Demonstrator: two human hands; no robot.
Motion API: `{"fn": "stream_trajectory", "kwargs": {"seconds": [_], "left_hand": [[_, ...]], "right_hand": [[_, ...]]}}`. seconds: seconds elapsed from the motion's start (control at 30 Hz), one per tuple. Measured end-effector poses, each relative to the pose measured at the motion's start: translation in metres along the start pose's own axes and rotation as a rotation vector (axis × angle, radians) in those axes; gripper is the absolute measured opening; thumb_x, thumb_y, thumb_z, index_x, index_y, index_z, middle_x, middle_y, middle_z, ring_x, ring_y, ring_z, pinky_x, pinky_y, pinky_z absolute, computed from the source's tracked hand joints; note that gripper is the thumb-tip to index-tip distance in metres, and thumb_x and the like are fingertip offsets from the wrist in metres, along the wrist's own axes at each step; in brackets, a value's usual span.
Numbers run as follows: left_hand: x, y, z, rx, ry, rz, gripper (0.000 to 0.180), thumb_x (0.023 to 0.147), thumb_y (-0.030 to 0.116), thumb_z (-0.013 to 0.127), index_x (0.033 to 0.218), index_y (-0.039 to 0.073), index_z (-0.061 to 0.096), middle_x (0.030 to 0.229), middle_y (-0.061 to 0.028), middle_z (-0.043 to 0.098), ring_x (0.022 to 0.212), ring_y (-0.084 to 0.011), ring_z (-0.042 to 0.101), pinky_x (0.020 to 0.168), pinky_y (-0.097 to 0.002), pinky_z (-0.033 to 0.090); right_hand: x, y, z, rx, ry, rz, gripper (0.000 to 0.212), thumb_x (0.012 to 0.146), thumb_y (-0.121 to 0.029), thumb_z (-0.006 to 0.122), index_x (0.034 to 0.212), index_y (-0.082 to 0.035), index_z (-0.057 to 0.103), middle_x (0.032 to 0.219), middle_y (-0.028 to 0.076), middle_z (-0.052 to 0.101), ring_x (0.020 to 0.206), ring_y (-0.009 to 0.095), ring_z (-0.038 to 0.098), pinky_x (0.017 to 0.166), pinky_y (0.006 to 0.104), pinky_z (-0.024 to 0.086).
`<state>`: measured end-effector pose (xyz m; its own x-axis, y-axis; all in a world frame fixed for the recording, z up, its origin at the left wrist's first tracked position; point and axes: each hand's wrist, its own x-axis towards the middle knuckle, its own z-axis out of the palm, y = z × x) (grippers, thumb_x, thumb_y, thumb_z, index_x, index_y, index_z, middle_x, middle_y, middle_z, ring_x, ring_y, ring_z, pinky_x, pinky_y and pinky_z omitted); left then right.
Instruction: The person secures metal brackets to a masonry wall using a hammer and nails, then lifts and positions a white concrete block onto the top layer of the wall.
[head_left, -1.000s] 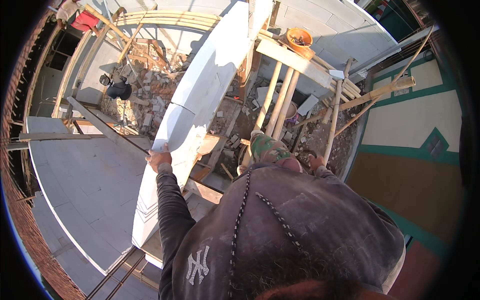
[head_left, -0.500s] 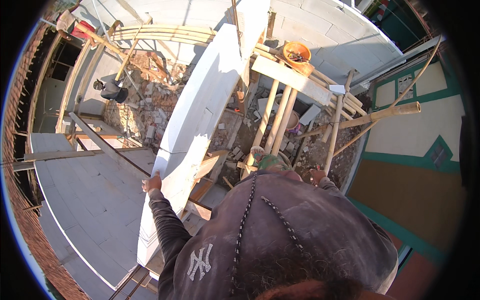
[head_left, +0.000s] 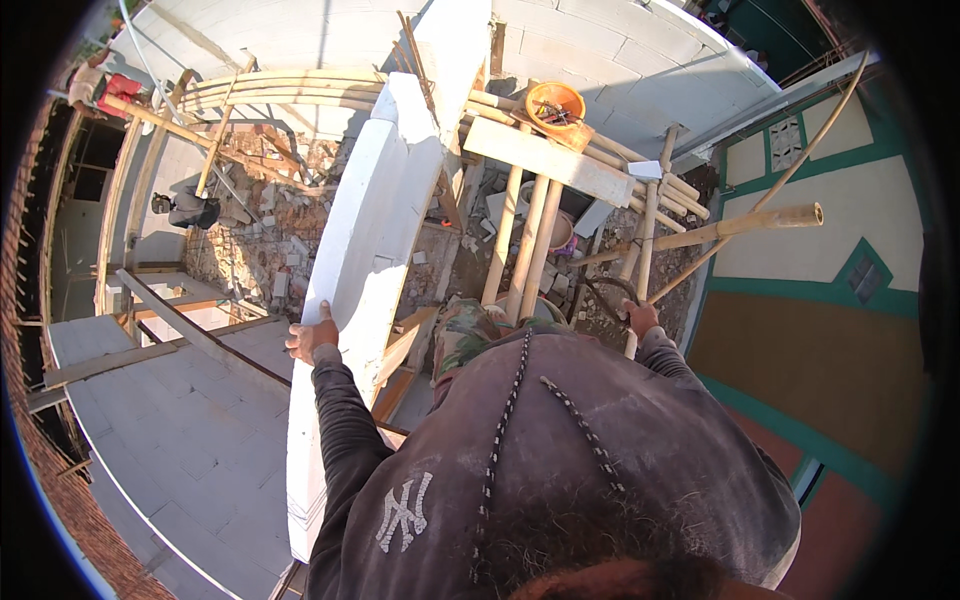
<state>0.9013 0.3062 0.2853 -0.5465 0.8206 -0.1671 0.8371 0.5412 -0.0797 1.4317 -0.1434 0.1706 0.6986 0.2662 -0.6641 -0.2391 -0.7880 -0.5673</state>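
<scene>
Left hand (head_left: 314, 338) laid over the left edge of the white block wall (head_left: 350, 260), part open: thumb up on the top face, fingers spilling over the outer side. It presses or steadies; nothing loose held. Against a second ago it sits farther along the wall, closer to the far end.

Right hand (head_left: 641, 318), well to the right of the wall, fingers partly curled beside a bamboo pole (head_left: 649, 225) and a dark curved piece (head_left: 618, 283). Cannot tell whether it grips either; the piece shows more clearly now.

Camouflage trousers (head_left: 465, 335): knees come nearer the wall, both showing. Reads to me as the body shifting forward, left hand as prop, wall itself unmoved.

Farther out, right of the wall: three bamboo poles (head_left: 527, 250) running up to a pale plank (head_left: 550, 162), orange bucket (head_left: 555, 105) just beyond it. Left of the wall: rubble (head_left: 250, 255), with a bent-over co-worker (head_left: 190, 210) at its far side.
</scene>
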Motion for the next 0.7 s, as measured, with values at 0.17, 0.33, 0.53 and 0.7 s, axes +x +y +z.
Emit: {"fn": "stream_trajectory", "kwargs": {"seconds": [0.17, 0.33, 0.53, 0.7], "left_hand": [[0.010, -0.002, 0.013, 0.040, 0.034, 0.000, 0.105, 0.080, 0.079, 0.063, 0.138, -0.006, 0.042, 0.141, -0.0337, 0.042, 0.127, -0.0489, 0.048, 0.106, -0.0530, 0.044], [0.011, 0.004, 0.022, 0.024, 0.012, -0.002, 0.100, 0.081, 0.076, 0.065, 0.135, -0.005, 0.042, 0.141, -0.0330, 0.043, 0.126, -0.0498, 0.048, 0.106, -0.0544, 0.043], [0.005, 0.008, 0.024, 0.074, -0.033, -0.006, 0.099, 0.084, 0.074, 0.062, 0.136, -0.007, 0.040, 0.135, -0.0314, 0.044, 0.126, -0.0496, 0.047, 0.105, -0.0544, 0.042], [0.028, -0.019, 0.012, 0.130, -0.038, -0.064, 0.104, 0.084, 0.072, 0.063, 0.142, -0.010, 0.034, 0.140, -0.0327, 0.040, 0.134, -0.0497, 0.038, 0.114, -0.0564, 0.031]], "right_hand": [[-0.022, -0.010, 0.005, -0.208, 0.154, -0.034, 0.053, 0.087, -0.046, 0.072, 0.101, 0.005, 0.072, 0.083, 0.016, 0.069, 0.079, 0.030, 0.068, 0.072, 0.0415, 0.051], [-0.007, 0.009, -0.007, -0.243, 0.230, 0.069, 0.060, 0.086, -0.049, 0.070, 0.108, 0.006, 0.071, 0.099, 0.025, 0.073, 0.098, 0.036, 0.071, 0.083, 0.0455, 0.053], [0.046, 0.026, -0.020, -0.470, 0.274, 0.172, 0.063, 0.084, -0.056, 0.069, 0.106, 0.004, 0.074, 0.101, 0.027, 0.073, 0.105, 0.039, 0.070, 0.092, 0.0467, 0.052], [0.090, -0.066, -0.015, -0.570, -0.079, 0.123, 0.050, 0.094, -0.049, 0.062, 0.114, -0.005, 0.072, 0.103, 0.023, 0.073, 0.100, 0.038, 0.071, 0.086, 0.0473, 0.054]]}}
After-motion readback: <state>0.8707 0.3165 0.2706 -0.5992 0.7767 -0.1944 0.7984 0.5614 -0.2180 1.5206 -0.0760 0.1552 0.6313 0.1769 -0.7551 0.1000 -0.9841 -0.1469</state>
